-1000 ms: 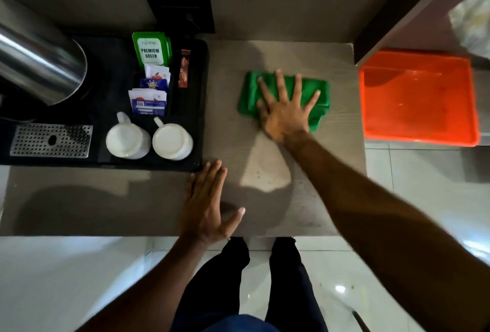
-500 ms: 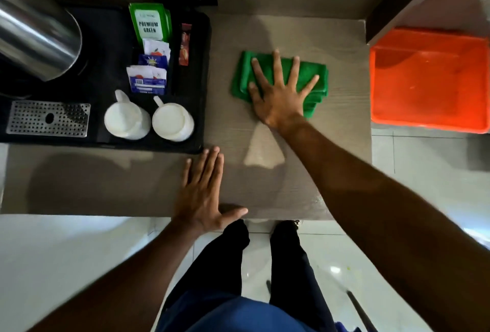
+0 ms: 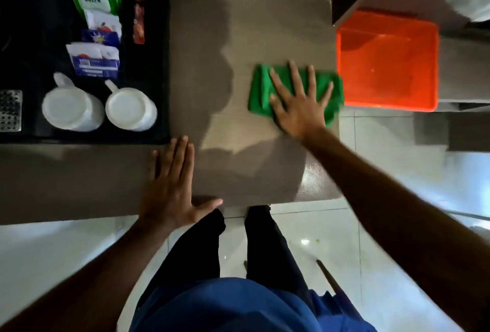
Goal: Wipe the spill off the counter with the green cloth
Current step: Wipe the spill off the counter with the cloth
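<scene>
The folded green cloth [image 3: 265, 90] is being pressed flat under the splayed right hand [image 3: 299, 105], not pinched, at the right edge of the grey counter [image 3: 254, 167], likely for even wiping pressure. The left hand [image 3: 169, 188] is being laid open, empty, at the front edge, seemingly for bracing. Two white mugs [image 3: 71, 106] are being kept aside on one black tray [image 3: 159, 66].

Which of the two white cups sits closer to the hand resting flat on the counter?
The right cup, beside the tray's right edge. It sits nearer the left hand than the other cup, farther left.
</scene>
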`<state>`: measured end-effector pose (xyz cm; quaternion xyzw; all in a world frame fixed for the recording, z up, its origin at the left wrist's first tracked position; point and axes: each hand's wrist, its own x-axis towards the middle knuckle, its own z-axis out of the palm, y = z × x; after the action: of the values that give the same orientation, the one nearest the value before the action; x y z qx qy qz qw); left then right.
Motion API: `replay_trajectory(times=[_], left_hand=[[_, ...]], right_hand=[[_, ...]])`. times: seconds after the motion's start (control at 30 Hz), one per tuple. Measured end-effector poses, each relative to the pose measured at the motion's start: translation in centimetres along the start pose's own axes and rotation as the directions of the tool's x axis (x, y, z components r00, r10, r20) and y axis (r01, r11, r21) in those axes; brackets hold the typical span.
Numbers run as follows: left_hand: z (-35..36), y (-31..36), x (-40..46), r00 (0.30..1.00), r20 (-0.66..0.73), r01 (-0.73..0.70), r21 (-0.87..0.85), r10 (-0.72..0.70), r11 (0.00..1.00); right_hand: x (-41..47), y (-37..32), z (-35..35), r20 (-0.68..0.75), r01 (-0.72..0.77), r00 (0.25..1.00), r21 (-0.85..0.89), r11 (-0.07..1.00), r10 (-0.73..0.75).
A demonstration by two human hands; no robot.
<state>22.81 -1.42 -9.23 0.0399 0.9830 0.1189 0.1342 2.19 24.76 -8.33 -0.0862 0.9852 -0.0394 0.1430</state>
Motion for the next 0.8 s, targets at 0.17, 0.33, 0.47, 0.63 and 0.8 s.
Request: replay_trajectory(times=[0.17,0.33,0.47,0.63,0.8], left_hand=[[0.9,0.0,-0.7,1.0,-0.023,0.022,0.006,-0.022,1.0],[1.1,-0.1,-0.1,0.999,-0.036,-0.005,0.036,0.006,0.999],[1.9,0.9,-0.6,1.0,-0.016,0.019,0.042,-0.019,0.999],[1.8,0.5,-2.5,1.0,-0.025,-0.013,0.046,0.015,0.999],[1.4,0.5,-2.6,0.994,-0.097,-0.058,0.008,0.059,0.998]], right_hand=[[11.7,-2.5,-2.5,0.008,0.071,0.997,-0.017,0.997,-0.071],[9.4,-0.5,-1.7,-0.021,0.046,0.999,0.021,0.999,-0.046],[-1.6,2.7,1.9,-0.024,0.019,1.0,0.03,0.999,-0.018],[-17.9,1.7,7.2,0.093,-0.163,0.983,0.035,0.986,0.159],[-20.7,-5.4,7.1,0.164,-0.049,0.985,0.017,0.999,0.045]])
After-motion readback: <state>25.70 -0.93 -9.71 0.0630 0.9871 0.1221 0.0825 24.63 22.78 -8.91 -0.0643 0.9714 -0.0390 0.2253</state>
